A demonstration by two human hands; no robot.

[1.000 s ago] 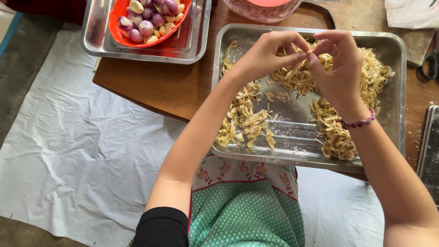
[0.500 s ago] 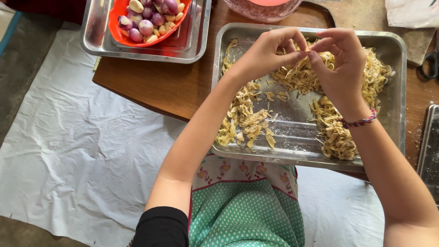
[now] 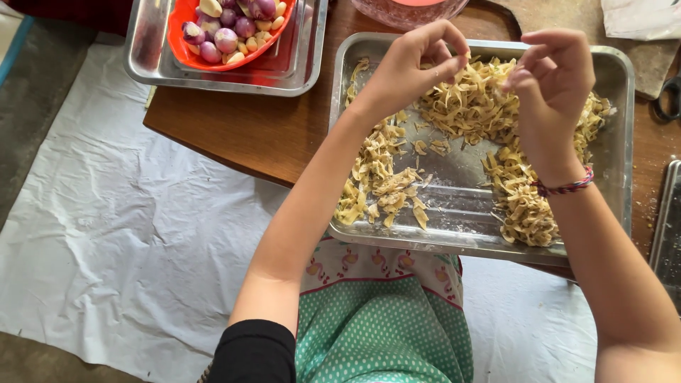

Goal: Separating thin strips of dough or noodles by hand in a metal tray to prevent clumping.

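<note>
A steel tray (image 3: 623, 135) on a wooden table holds heaps of pale yellow shredded strips (image 3: 464, 106). My left hand (image 3: 411, 67) hovers over the tray's far side, its fingers pinched together on a small strip. My right hand (image 3: 557, 85) is just to the right of it, fingers curled and pinching at a strip above the pile. A braided bracelet (image 3: 564, 188) circles my right wrist. More shreds (image 3: 376, 181) lie along the tray's left side, and another heap (image 3: 525, 209) sits near the front right.
A second steel tray (image 3: 213, 71) at the back left carries a red bowl (image 3: 188, 53) of shallots and garlic cloves. A pink container (image 3: 408, 10) stands behind the tray. Scissors (image 3: 667, 96) lie at the right. White plastic sheeting (image 3: 120, 234) covers the floor.
My two hands have drawn slightly apart over the strips; before they were touching fingertip to fingertip. Trays and bowl have not moved.
</note>
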